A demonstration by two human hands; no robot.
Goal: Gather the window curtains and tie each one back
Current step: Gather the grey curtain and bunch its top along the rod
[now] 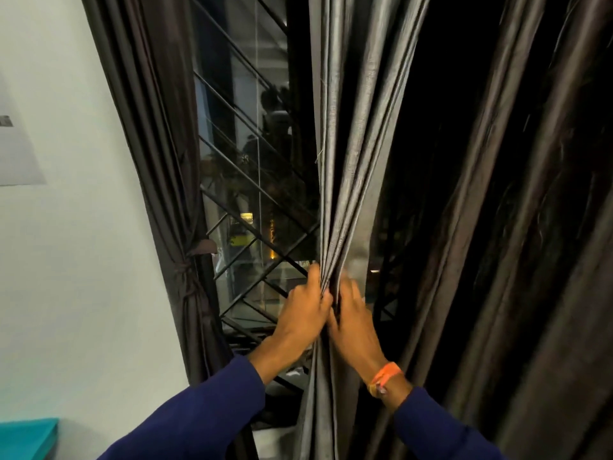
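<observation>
A dark grey-brown right curtain (358, 134) hangs in long folds over the middle and right of the window. My left hand (303, 308) is closed on its bunched left edge at about sill height. My right hand (353, 322), blurred at the fingertips, presses on the same folds just to the right, fingers tucked into the pleats. The left curtain (156, 134) hangs against the wall, gathered and bound by a dark tie-back (189, 270) knotted around it.
The window (252, 194) shows black diagonal grille bars and night lights outside. A white wall (66, 260) lies left, with a pale sheet (16, 144) on it and a teal object (28, 438) at the lower left corner. More curtain folds fill the right side.
</observation>
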